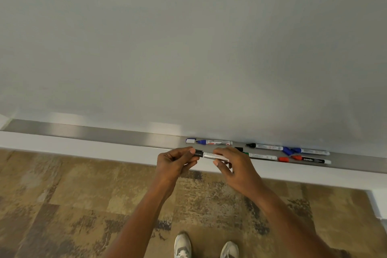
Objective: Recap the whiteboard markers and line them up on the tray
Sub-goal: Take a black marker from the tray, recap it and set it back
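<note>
Down at the near edge of the metal tray (125, 137), both hands hold one black marker (211, 155) level. The left hand (176, 163) pinches its black cap end with closed fingertips; the right hand (232, 165) is curled around the white barrel's other end. On the tray beyond lie an uncapped blue marker (214, 142) with a loose cap (190, 140) to its left, and, further right, a black-tipped marker (265, 146), a green marker (261, 156), a red cap (283, 159) and a red marker (312, 160).
</note>
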A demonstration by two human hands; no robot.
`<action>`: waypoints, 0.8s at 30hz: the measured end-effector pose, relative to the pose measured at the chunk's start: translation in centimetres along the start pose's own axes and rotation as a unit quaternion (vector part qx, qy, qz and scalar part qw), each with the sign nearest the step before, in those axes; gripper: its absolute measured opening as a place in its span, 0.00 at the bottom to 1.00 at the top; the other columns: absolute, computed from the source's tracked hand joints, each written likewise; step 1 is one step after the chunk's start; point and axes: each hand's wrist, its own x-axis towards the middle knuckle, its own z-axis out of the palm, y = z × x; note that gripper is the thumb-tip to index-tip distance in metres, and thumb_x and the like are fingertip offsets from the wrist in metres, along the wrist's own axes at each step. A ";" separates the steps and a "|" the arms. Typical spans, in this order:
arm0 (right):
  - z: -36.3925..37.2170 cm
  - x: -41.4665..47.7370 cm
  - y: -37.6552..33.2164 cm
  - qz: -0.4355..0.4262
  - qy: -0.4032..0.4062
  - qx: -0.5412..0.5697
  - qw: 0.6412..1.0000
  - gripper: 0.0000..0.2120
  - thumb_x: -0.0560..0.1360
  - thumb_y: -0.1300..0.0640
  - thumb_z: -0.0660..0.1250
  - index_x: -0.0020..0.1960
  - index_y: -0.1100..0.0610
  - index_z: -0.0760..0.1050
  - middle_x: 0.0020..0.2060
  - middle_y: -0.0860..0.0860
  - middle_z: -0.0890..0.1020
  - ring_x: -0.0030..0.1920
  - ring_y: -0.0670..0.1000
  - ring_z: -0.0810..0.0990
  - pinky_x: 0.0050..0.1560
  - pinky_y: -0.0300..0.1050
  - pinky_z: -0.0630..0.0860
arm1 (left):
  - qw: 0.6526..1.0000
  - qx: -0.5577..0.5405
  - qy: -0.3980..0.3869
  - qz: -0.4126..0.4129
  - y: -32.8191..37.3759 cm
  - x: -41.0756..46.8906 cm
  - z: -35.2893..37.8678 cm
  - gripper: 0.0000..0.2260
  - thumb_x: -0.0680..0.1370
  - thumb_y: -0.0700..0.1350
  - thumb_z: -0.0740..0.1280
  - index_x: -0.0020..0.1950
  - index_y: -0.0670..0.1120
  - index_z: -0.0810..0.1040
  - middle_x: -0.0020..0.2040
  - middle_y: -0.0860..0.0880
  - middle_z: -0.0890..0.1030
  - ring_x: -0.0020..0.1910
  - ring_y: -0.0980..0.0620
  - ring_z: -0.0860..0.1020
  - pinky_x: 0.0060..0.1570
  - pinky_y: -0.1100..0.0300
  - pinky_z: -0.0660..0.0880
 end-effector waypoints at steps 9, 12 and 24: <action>1.9 2.6 3.0 0.010 0.037 -0.067 0.997 0.15 0.79 0.64 0.66 0.64 0.55 0.78 0.52 0.49 0.74 0.49 0.46 0.76 0.52 0.31 0.72 | 0.992 0.091 0.090 0.000 -1.2 5.1 -0.3 0.06 0.76 0.38 0.76 0.51 0.39 0.87 0.49 0.39 0.88 0.51 0.41 0.86 0.50 0.54 0.85; 2.8 3.4 3.9 0.018 0.048 -0.098 0.994 0.16 0.79 0.65 0.64 0.65 0.54 0.78 0.50 0.50 0.75 0.50 0.49 0.75 0.52 0.43 0.76 | 0.958 0.261 0.118 0.027 -2.1 6.8 -0.7 0.07 0.76 0.46 0.77 0.51 0.46 0.88 0.46 0.49 0.88 0.44 0.49 0.86 0.41 0.59 0.85; 4.9 3.9 5.7 0.020 0.001 -0.240 0.971 0.11 0.76 0.67 0.63 0.55 0.62 0.81 0.50 0.57 0.82 0.52 0.58 0.78 0.49 0.52 0.78 | 0.818 0.558 0.100 0.103 -3.9 8.7 -1.2 0.09 0.80 0.50 0.70 0.57 0.53 0.87 0.54 0.52 0.84 0.51 0.50 0.82 0.46 0.56 0.78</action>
